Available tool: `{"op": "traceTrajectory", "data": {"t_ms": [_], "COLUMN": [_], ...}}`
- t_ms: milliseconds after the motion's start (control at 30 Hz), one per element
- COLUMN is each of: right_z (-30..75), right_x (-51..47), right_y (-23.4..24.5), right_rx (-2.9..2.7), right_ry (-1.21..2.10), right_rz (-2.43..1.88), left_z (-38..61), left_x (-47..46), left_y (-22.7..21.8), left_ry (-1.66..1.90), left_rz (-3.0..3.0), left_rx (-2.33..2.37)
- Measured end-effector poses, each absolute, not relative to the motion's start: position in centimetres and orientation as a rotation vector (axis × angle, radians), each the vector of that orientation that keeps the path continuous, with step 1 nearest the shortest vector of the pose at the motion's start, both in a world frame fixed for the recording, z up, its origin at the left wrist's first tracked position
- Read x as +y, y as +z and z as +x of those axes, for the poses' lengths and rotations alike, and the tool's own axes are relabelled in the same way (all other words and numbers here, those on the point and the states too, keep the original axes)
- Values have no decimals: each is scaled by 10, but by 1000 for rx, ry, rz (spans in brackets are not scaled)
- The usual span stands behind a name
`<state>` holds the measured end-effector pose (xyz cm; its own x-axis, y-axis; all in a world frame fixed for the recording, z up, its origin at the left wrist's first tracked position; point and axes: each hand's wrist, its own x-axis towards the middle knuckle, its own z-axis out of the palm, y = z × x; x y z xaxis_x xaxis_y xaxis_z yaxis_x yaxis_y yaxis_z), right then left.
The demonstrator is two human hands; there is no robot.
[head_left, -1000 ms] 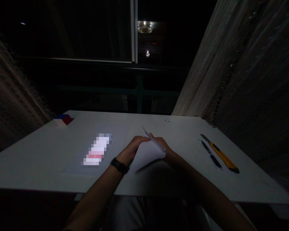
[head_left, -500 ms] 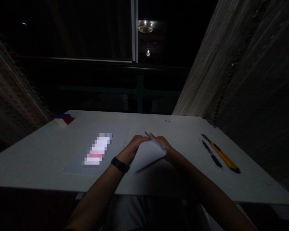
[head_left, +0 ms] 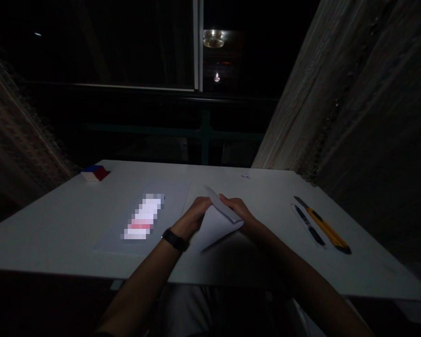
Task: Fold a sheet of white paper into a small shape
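Observation:
In dim light I hold a folded white paper (head_left: 215, 223) over the middle of a white table (head_left: 56, 229). My left hand (head_left: 192, 216), with a dark watch on its wrist, pinches the paper's left side near the top. My right hand (head_left: 239, 211) grips the right edge, fingers curled over the fold. The paper's upper corner sticks up between both hands.
A flat sheet with a blurred patch (head_left: 143, 220) lies left of my hands. A yellow utility knife (head_left: 324, 227) and a dark pen (head_left: 308, 224) lie at the right. A small red and blue block (head_left: 94, 173) sits at the far left corner. Curtains hang on both sides.
The paper's raised top corner has come down slightly and the fold lies flatter between my fingers. Both hands have stayed in place.

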<state>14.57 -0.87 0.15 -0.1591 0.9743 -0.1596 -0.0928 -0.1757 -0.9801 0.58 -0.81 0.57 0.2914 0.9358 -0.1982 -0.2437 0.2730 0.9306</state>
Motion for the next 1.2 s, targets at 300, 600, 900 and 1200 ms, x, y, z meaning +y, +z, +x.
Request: {"op": "traceTrajectory", "data": {"t_ms": [300, 600, 900, 1200], "right_z": [160, 157, 176, 185], "right_x": [8, -2, -6, -15], "right_y": [-14, 3, 29, 46], "right_rx": [-1410, -1517, -1529, -1569], "right_ry": [864, 854, 909, 848], "right_rz": [-1259, -1016, -939, -756], "left_z": [-2, -2, 2, 3], "left_x": [4, 2, -10, -15], "left_y": [2, 10, 14, 15], "left_ry": [1052, 1289, 1333, 1382], "left_rz": [1074, 1357, 1626, 1797], "left_rx": [1010, 1212, 1145, 1140]}}
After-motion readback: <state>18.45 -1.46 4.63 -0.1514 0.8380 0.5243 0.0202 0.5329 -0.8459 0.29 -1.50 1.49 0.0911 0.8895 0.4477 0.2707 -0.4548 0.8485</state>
